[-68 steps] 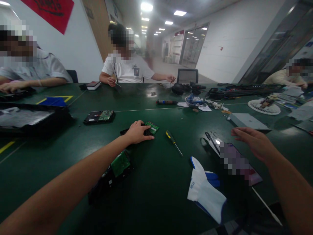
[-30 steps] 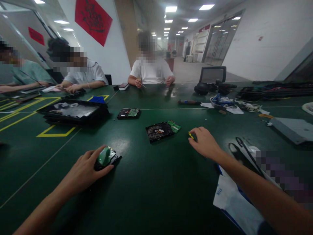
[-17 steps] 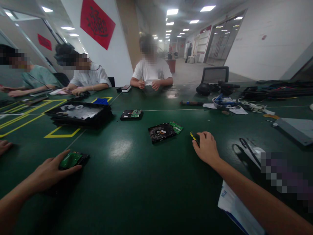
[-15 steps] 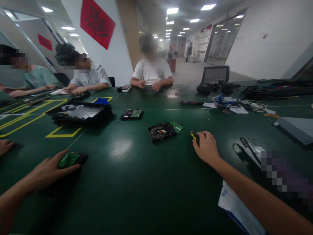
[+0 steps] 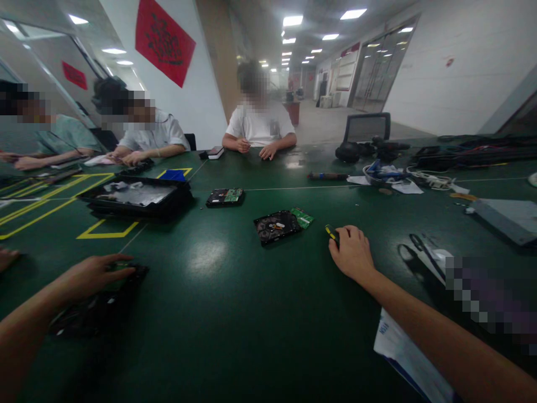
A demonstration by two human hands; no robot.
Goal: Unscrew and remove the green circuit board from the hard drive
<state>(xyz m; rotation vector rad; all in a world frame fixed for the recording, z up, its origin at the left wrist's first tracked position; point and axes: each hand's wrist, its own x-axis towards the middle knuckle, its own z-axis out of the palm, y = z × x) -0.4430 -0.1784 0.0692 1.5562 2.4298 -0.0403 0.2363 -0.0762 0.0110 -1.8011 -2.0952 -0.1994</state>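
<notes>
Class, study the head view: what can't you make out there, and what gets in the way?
All in the head view:
1. Rest of the yellow-striped tool: hidden by the right hand.
2. Part of the dark device: covered by the left hand.
3. White cloth: partly behind the right arm, cut off by the bottom edge.
4. Another person's hand: cut off by the left edge.
5. Markings on the far drive: too small to read.

Drive (image 5: 103,306): black case, green board (image 5: 116,284) showing on its upper face, partly covered by the left hand (image 5: 86,274), at 8 o'clock, its far end toward 2. Screwdriver (image 5: 331,232): yellow-and-dark handle in the right hand (image 5: 352,251), at 4 o'clock, butt toward 11, shaft hidden
</notes>
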